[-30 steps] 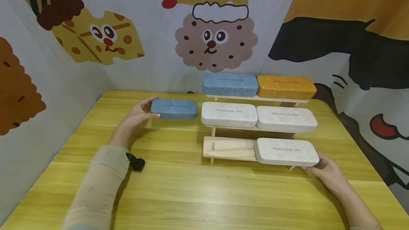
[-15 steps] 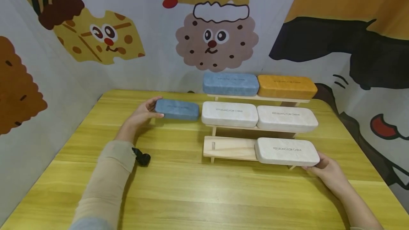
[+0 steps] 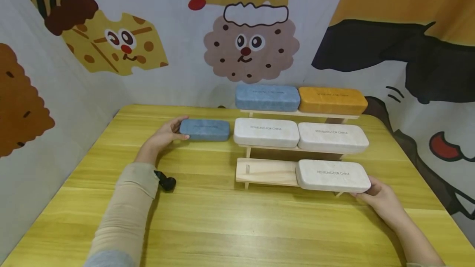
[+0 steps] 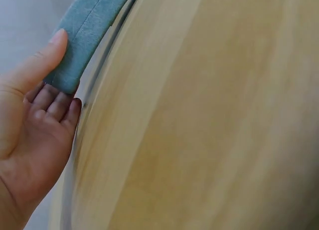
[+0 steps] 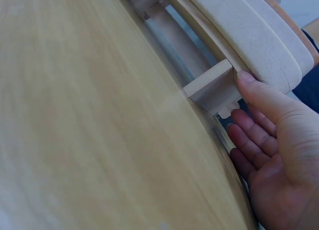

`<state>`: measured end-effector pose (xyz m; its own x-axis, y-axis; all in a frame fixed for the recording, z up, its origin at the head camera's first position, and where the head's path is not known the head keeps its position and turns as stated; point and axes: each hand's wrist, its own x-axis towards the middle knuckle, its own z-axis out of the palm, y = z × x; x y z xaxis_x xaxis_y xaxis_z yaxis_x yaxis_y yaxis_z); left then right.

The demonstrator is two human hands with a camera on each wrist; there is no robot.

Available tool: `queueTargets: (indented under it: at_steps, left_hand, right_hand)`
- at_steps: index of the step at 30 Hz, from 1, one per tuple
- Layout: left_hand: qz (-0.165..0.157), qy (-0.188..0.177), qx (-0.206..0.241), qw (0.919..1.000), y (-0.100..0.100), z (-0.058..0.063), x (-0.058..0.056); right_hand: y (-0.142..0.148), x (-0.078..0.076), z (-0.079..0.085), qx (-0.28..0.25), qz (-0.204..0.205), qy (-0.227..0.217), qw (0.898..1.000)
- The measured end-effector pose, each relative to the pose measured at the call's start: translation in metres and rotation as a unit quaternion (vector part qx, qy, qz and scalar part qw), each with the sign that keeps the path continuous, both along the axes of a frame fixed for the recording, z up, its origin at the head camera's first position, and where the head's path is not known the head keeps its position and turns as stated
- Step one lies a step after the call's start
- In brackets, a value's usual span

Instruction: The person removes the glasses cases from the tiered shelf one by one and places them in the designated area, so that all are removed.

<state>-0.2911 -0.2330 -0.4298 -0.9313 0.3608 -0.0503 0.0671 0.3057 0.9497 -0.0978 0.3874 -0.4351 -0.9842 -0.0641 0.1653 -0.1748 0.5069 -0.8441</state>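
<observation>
My left hand (image 3: 165, 134) pinches the left end of a dark blue glasses case (image 3: 205, 130), thumb on its near side and fingers behind. In the left wrist view, the thumb presses the seamed side of that case (image 4: 87, 33). The case is level, just left of a three-step wooden stand (image 3: 272, 171). My right hand (image 3: 382, 197) grips the stand's lower right end, beside a white glasses case (image 3: 333, 176). Seen from the right wrist, its thumb touches the shelf edge right under the white case (image 5: 249, 35); the other fingers curl loosely behind a stand leg (image 5: 214, 88).
Two more white cases (image 3: 266, 132) fill the middle step. A light blue case (image 3: 267, 98) and an orange case (image 3: 332, 100) stand on the top step. The bottom step's left half is bare wood. A cartoon-printed curtain (image 3: 178, 90) borders the table (image 3: 230, 230).
My left hand has moved a little to the right and lower with the dark blue case, which tilted briefly and is level again. The right hand and stand have stayed put.
</observation>
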Motion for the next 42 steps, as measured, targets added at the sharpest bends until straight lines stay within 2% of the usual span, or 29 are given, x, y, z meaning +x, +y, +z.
queueTargets:
  at_steps: [13,20,28,32,37,42]
  left_hand:
    - [-0.022,0.001,-0.005,0.9997,-0.001,-0.001,-0.001]
    - [-0.028,0.003,-0.020,0.9994,-0.001,0.002,-0.002]
    - [-0.035,0.008,-0.023,0.9991,0.000,0.006,0.003]
    - [-0.020,0.012,-0.028,0.9993,-0.001,0.008,0.006]
    - [0.008,0.015,-0.011,0.9998,0.000,0.014,0.013]
    - [0.022,0.020,0.010,0.9995,0.008,0.041,0.031]
  right_hand:
    - [0.001,-0.002,-0.001,-0.051,0.022,-0.006,0.998]
    - [0.000,-0.001,-0.002,-0.018,0.007,-0.001,1.000]
    - [0.001,0.000,-0.001,-0.009,0.001,-0.006,1.000]
    - [0.000,0.000,-0.001,-0.017,0.002,-0.010,1.000]
    - [0.001,0.000,-0.002,-0.031,0.010,-0.011,0.999]
    - [0.000,0.000,-0.002,-0.016,0.004,-0.009,1.000]
